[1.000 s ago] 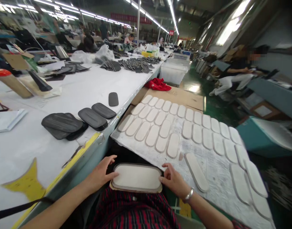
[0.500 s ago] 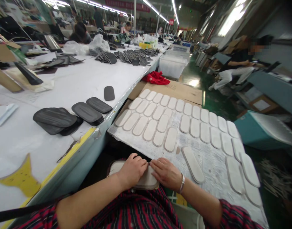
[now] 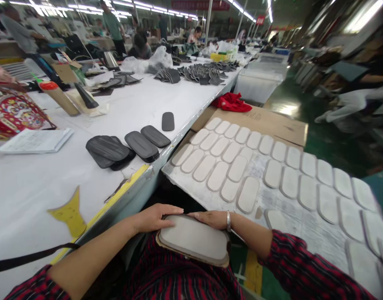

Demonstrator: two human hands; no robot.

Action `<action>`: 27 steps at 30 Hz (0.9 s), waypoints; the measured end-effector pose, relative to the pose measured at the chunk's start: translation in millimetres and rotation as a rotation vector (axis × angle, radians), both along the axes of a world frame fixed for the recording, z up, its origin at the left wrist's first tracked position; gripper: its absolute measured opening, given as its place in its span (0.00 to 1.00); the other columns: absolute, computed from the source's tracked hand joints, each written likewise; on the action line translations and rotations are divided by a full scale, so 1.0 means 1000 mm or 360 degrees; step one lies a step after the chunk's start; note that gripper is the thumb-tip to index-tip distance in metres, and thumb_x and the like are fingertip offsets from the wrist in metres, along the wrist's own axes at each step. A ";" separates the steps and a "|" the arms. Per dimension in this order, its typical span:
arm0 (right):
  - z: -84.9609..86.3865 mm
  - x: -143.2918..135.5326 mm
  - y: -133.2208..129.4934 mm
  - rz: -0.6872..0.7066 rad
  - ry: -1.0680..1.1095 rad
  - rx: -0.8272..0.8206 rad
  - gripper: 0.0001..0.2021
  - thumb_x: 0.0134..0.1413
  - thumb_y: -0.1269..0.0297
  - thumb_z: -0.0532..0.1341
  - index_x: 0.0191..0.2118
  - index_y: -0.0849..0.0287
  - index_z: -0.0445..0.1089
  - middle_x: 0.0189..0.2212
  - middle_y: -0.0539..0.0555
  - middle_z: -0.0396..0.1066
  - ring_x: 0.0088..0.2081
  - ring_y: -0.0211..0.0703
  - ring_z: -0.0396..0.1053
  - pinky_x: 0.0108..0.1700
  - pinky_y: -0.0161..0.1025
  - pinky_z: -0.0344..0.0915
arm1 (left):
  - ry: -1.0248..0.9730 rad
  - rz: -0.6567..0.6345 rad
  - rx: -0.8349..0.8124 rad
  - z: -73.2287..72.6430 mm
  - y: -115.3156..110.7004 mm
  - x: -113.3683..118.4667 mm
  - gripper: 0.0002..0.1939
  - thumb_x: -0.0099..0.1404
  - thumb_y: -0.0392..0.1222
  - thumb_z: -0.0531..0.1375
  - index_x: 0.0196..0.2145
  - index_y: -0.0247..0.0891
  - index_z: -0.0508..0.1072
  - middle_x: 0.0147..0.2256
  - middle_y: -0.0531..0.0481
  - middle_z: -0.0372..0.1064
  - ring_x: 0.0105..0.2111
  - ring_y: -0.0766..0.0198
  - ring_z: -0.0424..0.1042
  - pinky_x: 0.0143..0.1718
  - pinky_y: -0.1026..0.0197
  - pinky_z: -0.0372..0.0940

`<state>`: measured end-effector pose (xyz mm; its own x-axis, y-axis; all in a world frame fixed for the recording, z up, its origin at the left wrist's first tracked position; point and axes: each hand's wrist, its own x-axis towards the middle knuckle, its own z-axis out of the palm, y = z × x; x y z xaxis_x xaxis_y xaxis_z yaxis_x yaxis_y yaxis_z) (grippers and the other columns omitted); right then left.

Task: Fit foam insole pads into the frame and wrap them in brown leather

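A pale, round-cornered oblong pad (image 3: 194, 237) with a brown, uneven lower edge rests tilted across my lap. My left hand (image 3: 155, 217) grips its far left corner, thumb on the pale face and fingers stretched along the far edge. At the middle of that same edge, my right hand (image 3: 208, 218), with a bracelet on the wrist, takes hold; some of its fingertips are hidden behind the pad. Similar pale pads (image 3: 217, 176) lie in rows on a board (image 3: 291, 218) to the right. The pad nearest my right forearm (image 3: 275, 219) is partly covered by the sleeve.
On the white table (image 3: 38, 183) at left lie dark oblong pieces (image 3: 107, 149), a yellow cut-out (image 3: 69, 212) and a folded white sheet (image 3: 36, 140). A red cloth (image 3: 232, 102) sits on cardboard (image 3: 273, 121) beyond the board. Other people are farther back.
My fingers have spread from the middle of the pad, where they were bunched together, out along its far edge. More of the pale face shows. The view has turned left.
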<state>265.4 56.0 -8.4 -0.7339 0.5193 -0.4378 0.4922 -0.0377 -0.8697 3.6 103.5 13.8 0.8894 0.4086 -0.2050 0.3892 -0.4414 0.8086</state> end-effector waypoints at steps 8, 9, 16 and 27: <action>-0.014 -0.036 0.017 0.0073 0.0209 0.0087 0.31 0.58 0.45 0.37 0.61 0.59 0.45 0.61 0.53 0.46 0.61 0.39 0.44 0.62 0.39 0.39 | -0.0209 -0.0236 0.0554 -0.008 0.007 -0.003 0.22 0.60 0.50 0.56 0.50 0.39 0.67 0.49 0.47 0.67 0.49 0.60 0.64 0.52 0.60 0.57; -0.015 -0.041 0.019 0.0090 0.0199 0.0094 0.32 0.58 0.45 0.37 0.61 0.60 0.46 0.61 0.54 0.46 0.61 0.39 0.43 0.62 0.40 0.39 | -0.0217 -0.0276 0.0628 -0.009 0.008 -0.004 0.22 0.60 0.51 0.56 0.50 0.39 0.67 0.48 0.46 0.67 0.49 0.60 0.65 0.53 0.59 0.57; 0.003 -0.029 0.018 -0.0070 -0.0038 0.0100 0.32 0.58 0.44 0.40 0.60 0.62 0.49 0.60 0.56 0.48 0.60 0.43 0.45 0.61 0.43 0.43 | -0.0048 -0.0250 0.0808 0.004 0.005 -0.005 0.23 0.62 0.52 0.53 0.53 0.43 0.63 0.54 0.46 0.60 0.54 0.57 0.58 0.55 0.54 0.53; 0.046 0.017 -0.142 -0.0530 -0.0575 0.1561 0.21 0.51 0.53 0.58 0.50 0.56 0.65 0.50 0.57 0.64 0.54 0.51 0.57 0.58 0.56 0.47 | -0.0115 -0.0184 0.1086 0.010 -0.097 0.015 0.32 0.57 0.60 0.54 0.54 0.39 0.59 0.49 0.43 0.63 0.48 0.53 0.59 0.51 0.50 0.52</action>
<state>282.5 -85.5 37.6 -0.4037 0.9079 0.1128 0.8177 0.4134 -0.4006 18.9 7.0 23.7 0.9366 0.3271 0.1256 0.2648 -0.8955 0.3578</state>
